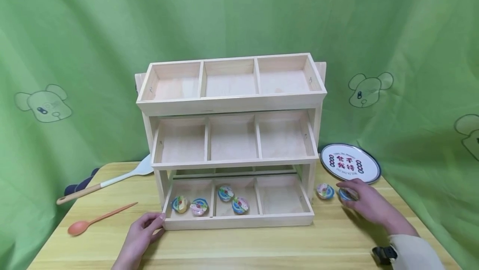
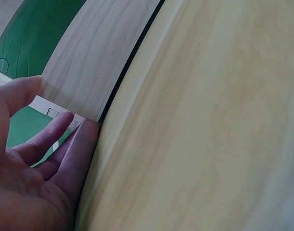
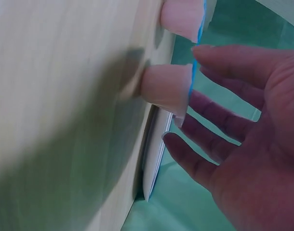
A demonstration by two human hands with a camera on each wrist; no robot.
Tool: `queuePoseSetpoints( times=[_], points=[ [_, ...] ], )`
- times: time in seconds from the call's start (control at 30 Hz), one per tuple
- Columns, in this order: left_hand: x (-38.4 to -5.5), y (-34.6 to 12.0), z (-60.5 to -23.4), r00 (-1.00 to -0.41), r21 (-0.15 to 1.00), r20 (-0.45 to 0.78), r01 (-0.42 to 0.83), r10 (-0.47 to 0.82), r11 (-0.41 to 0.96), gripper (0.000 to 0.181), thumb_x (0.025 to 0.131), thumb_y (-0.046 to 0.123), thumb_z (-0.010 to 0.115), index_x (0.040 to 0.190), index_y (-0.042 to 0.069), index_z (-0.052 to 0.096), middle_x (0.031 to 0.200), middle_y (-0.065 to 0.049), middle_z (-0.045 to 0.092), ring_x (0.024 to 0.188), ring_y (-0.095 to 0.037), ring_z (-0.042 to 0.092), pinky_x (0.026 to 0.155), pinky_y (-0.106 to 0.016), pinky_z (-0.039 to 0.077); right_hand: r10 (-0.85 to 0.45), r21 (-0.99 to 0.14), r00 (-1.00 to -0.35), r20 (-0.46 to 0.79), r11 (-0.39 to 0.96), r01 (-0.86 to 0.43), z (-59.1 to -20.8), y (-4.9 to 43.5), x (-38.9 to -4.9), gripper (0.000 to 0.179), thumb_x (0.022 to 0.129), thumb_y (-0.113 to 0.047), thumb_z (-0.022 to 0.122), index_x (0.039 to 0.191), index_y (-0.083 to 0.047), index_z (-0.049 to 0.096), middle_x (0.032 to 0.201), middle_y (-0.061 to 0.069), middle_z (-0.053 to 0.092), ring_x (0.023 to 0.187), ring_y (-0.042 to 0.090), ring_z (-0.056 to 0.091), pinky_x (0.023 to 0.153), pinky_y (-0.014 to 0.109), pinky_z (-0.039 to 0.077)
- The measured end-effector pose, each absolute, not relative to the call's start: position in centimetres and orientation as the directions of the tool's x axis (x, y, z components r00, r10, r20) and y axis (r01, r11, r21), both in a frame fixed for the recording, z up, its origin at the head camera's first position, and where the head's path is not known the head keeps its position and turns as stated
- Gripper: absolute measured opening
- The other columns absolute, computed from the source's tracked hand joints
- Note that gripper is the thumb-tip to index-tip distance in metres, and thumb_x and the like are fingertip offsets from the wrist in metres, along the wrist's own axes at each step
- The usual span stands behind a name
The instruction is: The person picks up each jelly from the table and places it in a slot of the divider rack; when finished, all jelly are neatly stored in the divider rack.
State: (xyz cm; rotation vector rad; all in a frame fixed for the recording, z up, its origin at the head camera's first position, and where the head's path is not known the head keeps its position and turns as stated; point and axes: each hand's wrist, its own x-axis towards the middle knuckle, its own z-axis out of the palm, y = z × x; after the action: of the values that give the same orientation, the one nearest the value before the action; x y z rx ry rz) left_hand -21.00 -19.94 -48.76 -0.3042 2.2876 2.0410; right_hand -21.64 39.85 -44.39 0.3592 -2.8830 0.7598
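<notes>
My left hand (image 1: pixel 142 236) touches the front left corner of the bottom wooden tray (image 1: pixel 239 223) with thumb and fingertips; the fingers are fairly straight. At the right, my right hand (image 1: pixel 368 203) reaches over a small jelly cup (image 3: pixel 167 85) with a blue-edged lid. Thumb and fingers spread around its lid, with no firm grip visible, and the cup stands on the table. A second jelly cup (image 1: pixel 325 191) stands just left of it. Inside the bottom tray, two jelly cups (image 1: pixel 199 207) lie in the left compartment and two more (image 1: pixel 240 205) in the middle one.
The three-tier wooden rack (image 1: pixel 231 105) stands mid-table before a green curtain (image 1: pixel 239 12). A white plate (image 1: pixel 351 172) with a dark rim lies behind the right hand. At the left lie an orange spoon (image 1: pixel 78 228) and a pale spatula (image 1: pixel 119 178).
</notes>
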Motion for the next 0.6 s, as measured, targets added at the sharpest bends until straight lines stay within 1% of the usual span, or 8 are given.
queuePoseSetpoints(
  times=[0.2,0.3,0.4,0.5,0.6],
  points=[
    [-21.1,-20.0,-48.7,-0.977,0.975,-0.186,-0.197,-0.108,0.105,0.043,0.096,0.023,0.065,0.118,-0.013,0.056,0.113,-0.019,0.056,0.101,-0.024,0.06,0.089,-0.03,0.058,-0.185,-0.42,-0.97,0.16,0.876,-0.237,-44.6,39.9,-21.8,0.045,0.084,-0.006,0.073,0.124,0.007,0.059,0.115,0.028,0.055,0.102,0.049,0.055,0.09,0.071,0.044],
    [-21.1,-20.0,-48.7,-0.978,0.975,-0.183,-0.194,-0.103,0.107,0.043,0.096,0.023,0.065,0.118,-0.013,0.056,0.112,-0.018,0.056,0.1,-0.023,0.06,0.088,-0.032,0.058,-0.184,-0.397,-0.969,0.162,0.887,-0.235,-44.6,40.1,-21.6,0.044,0.083,-0.006,0.073,0.122,0.008,0.06,0.112,0.028,0.056,0.101,0.049,0.055,0.089,0.07,0.045],
    [-21.1,-20.0,-48.7,-0.978,0.974,-0.184,-0.194,-0.099,0.113,0.043,0.096,0.023,0.065,0.118,-0.013,0.056,0.112,-0.018,0.056,0.1,-0.023,0.06,0.088,-0.032,0.058,-0.184,-0.397,-0.969,0.167,0.887,-0.237,-44.4,40.1,-21.1,0.044,0.081,-0.006,0.075,0.121,0.008,0.061,0.115,0.031,0.055,0.103,0.052,0.053,0.089,0.071,0.043],
    [-21.1,-20.0,-48.7,-0.978,0.974,-0.185,-0.196,-0.102,0.111,0.044,0.096,0.024,0.066,0.118,-0.013,0.056,0.113,-0.018,0.056,0.1,-0.023,0.06,0.088,-0.032,0.058,-0.187,-0.412,-0.968,0.166,0.879,-0.24,-44.3,40.1,-20.5,0.045,0.081,-0.007,0.075,0.121,0.007,0.061,0.121,0.035,0.051,0.109,0.056,0.049,0.092,0.074,0.04],
    [-21.1,-20.0,-48.7,-0.977,0.974,-0.186,-0.197,-0.101,0.111,0.045,0.096,0.024,0.066,0.118,-0.013,0.056,0.114,-0.019,0.055,0.101,-0.024,0.06,0.089,-0.032,0.058,-0.193,-0.41,-0.968,0.16,0.879,-0.243,-43.9,39.9,-20.0,0.045,0.079,-0.008,0.076,0.12,0.006,0.062,0.123,0.035,0.05,0.109,0.056,0.049,0.09,0.074,0.04]
  ],
)
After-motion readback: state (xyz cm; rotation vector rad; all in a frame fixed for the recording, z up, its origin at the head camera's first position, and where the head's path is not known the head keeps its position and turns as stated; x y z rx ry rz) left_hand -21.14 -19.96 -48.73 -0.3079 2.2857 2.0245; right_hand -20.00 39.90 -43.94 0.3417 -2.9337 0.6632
